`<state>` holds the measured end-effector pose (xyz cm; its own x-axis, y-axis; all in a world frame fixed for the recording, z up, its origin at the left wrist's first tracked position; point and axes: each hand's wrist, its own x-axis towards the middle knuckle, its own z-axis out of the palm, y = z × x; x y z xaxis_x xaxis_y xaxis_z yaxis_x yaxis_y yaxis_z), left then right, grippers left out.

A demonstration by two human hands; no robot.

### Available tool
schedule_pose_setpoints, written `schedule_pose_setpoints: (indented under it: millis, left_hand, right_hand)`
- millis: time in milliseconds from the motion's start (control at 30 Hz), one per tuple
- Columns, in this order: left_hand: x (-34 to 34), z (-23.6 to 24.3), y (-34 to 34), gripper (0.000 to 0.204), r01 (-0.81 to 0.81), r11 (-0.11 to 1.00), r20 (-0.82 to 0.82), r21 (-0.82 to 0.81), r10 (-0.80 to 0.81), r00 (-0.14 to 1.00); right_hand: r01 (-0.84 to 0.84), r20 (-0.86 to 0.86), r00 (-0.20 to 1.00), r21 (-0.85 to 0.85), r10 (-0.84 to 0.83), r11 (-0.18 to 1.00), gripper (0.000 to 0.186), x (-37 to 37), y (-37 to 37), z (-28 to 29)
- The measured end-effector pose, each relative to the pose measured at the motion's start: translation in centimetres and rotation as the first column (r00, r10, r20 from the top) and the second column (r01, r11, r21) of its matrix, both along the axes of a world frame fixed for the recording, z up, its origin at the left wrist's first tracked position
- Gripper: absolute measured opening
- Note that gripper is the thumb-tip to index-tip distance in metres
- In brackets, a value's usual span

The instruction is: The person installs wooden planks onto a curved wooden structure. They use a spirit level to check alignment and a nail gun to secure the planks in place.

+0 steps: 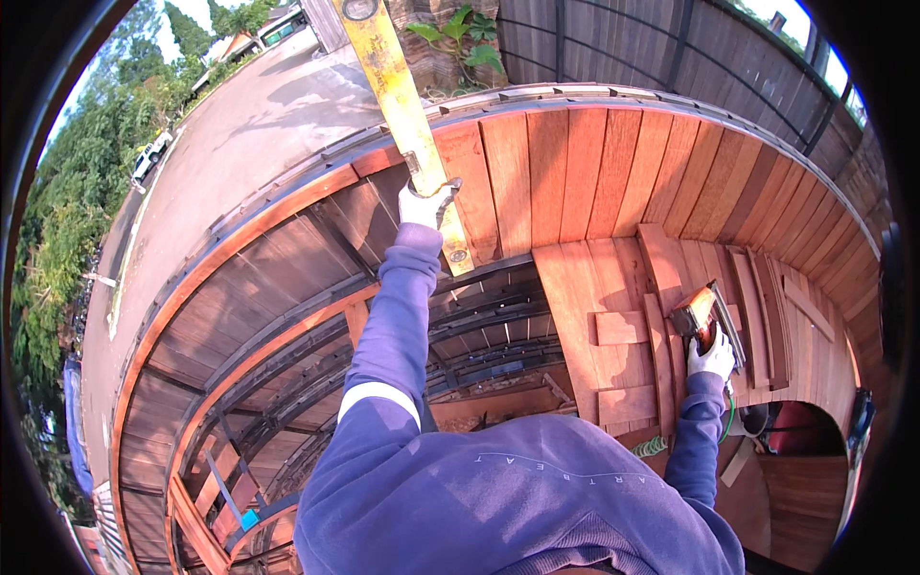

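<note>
My left hand (422, 205), in a white glove, is closed around a long yellow spirit level (395, 91). The level lies slantwise across the reddish wooden boards of the curved upper ledge (565, 172), and its far end reaches past the outer rim. Over at the right, my gloved right hand (711, 358) grips an orange and black nail gun (697, 312), which sits among loose wood strips on the planked surface. A green air hose (730, 417) runs down from beside that hand. My fingers on the nail gun are partly hidden.
Several loose wooden strips (623, 329) lie around the nail gun. Left of the planking, a dark metal frame (479, 331) shows open gaps. An arched opening (800, 431) is at lower right. Beyond the rim are a paved road (259, 125) and a grey fence (613, 48).
</note>
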<state>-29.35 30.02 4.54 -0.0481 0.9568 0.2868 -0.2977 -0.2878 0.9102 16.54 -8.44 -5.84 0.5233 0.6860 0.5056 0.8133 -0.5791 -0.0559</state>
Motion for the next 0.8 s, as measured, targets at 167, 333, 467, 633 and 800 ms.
schedule_pose_setpoints:
  millis: [167, 333, 467, 633, 800]
  left_hand:
    - [0.0, 1.2, -1.1, 0.033, 0.108, 0.994, 0.081, -0.027, -0.105, 0.991]
    - [0.1, 0.5, -0.5, 0.029, -0.020, 0.999, -0.007, 0.037, 0.020, 1.000]
    - [-0.3, 0.2, -0.3, 0.028, 0.045, 0.999, -0.019, 0.006, -0.044, 0.999]
    - [-0.3, 0.5, -0.7, 0.027, 0.086, 0.996, 0.027, -0.017, -0.085, 0.996]
    - [-0.3, 0.6, -0.6, 0.026, 0.078, 0.997, -0.011, -0.009, -0.078, 0.997]
  right_hand:
    - [0.004, -0.022, 1.000, -0.011, -0.004, 1.000, 0.060, -0.2, 0.1, 0.4]
    - [0.006, -0.040, 0.999, -0.029, -0.007, 1.000, 0.061, -0.3, 0.2, 0.5]
    - [0.017, -0.034, 0.999, -0.045, -0.019, 0.999, 0.061, -0.4, 0.1, 0.7]
    - [0.015, -0.024, 1.000, -0.032, -0.016, 0.999, 0.060, -0.5, 0.1, 0.7]
    - [0.010, -0.027, 1.000, -0.011, -0.010, 1.000, 0.058, -0.6, 0.2, 0.9]
